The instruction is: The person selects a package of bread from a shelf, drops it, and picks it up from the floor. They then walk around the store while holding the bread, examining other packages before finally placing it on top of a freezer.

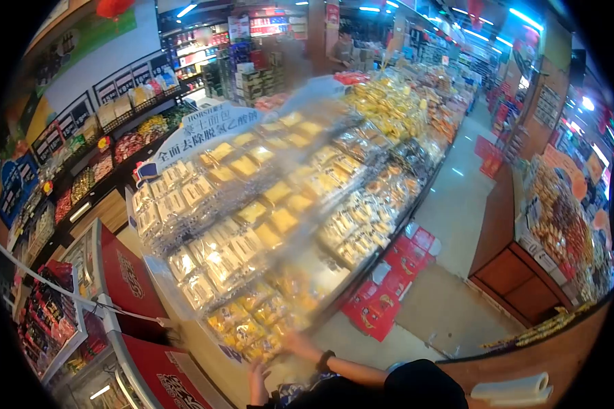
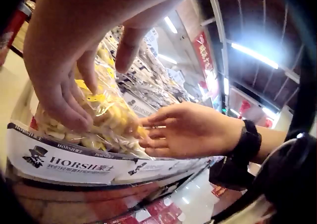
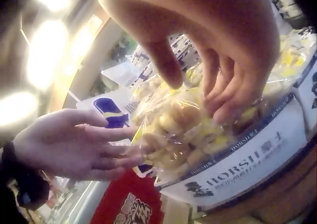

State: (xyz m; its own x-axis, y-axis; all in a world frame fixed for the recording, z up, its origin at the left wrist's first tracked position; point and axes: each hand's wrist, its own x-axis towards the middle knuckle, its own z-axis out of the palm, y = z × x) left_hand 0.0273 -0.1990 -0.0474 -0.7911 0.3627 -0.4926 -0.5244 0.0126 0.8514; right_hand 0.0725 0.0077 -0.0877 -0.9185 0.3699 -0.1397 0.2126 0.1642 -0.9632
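Note:
My left hand (image 1: 258, 383) is at the near left corner of a display of yellow-and-clear plastic packets (image 1: 252, 317). In the right wrist view the left hand (image 3: 74, 143) has extended fingers reaching the side of the packets (image 3: 181, 130). My right hand (image 1: 303, 346), with a black band on the wrist, is by the front edge of the same display. From the left wrist view, the right hand (image 2: 190, 130) has straight fingers at the packets' right side. Both thumbs stand apart from the fingers, and the packets lie between the hands.
A printed white edge strip (image 2: 74, 164) runs along the display front. Further rows of wrapped bread (image 1: 218, 255) stretch behind. Red freezers (image 1: 164, 368) stand at the left. Red mats (image 1: 389, 286) lie on the aisle floor, and a wooden stand (image 1: 518, 252) is at the right.

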